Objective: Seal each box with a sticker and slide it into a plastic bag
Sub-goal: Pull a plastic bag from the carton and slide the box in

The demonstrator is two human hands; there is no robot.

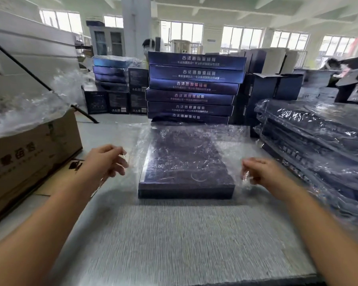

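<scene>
On the grey table, near the middle, a flat dark box lies partly inside a clear plastic bag, its near end sticking out of the bag's mouth while the far part is covered by the crinkled film. Left hand sits at the bag's left edge, fingers curled and pinching the film. Right hand is at the bag's right edge, fingers closed on a fold of the plastic. Both forearms reach in from the near corners.

Just beyond the bag stands a stack of blue boxes with white lettering on their sides. To the right lies a pile of bagged boxes, shiny with wrapping. At the left edge sits a brown cardboard carton, with loose clear bags spilling over its top. Whether the box carries a sticker cannot be told.
</scene>
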